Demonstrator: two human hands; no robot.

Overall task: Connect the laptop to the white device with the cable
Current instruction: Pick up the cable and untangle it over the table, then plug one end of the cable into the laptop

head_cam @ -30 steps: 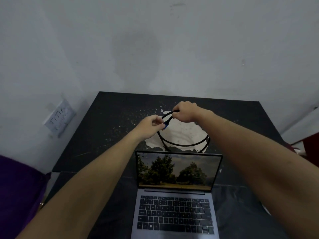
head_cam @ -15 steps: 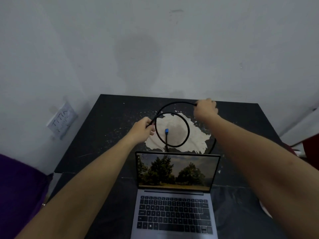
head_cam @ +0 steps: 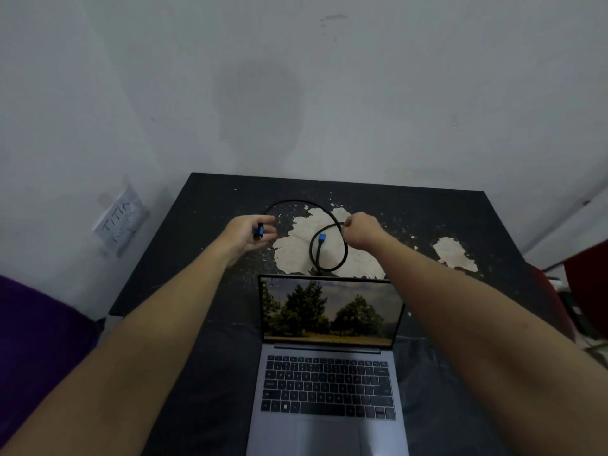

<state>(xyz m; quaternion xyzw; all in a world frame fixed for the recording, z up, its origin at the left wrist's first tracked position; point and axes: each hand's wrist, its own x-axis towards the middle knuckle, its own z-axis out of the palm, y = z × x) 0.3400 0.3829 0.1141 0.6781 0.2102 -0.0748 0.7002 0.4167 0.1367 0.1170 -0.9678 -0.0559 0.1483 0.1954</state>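
1. The laptop (head_cam: 329,357) sits open on the near part of the dark desk (head_cam: 427,205), screen lit, keyboard towards the person. No plug shows in either side of it.
2. The black cable (head_cam: 343,255) is uncoiled above the desk behind the screen. It arcs from the left hand across to the right hand, then drops into a loop over the pale worn patch (head_cam: 296,248) of the desktop.
3. The left hand (head_cam: 250,235) holds one blue-tipped plug (head_cam: 260,231) between thumb and fingers; the remaining fingers are loosely spread.
4. The right hand (head_cam: 360,232) is curled into a fist, pinching the cable partway along its length.
5. The second blue plug (head_cam: 322,237) hangs free inside the loop, between the two hands, touching neither.
6. The white device is not in view; I cannot tell where it stands.
7. Progress, as a judgement: early. The cable is picked up and opened out, with one end in hand; neither end is plugged in.
8. Left to do: put one plug into a laptop port, find the white device, and plug in the other end.
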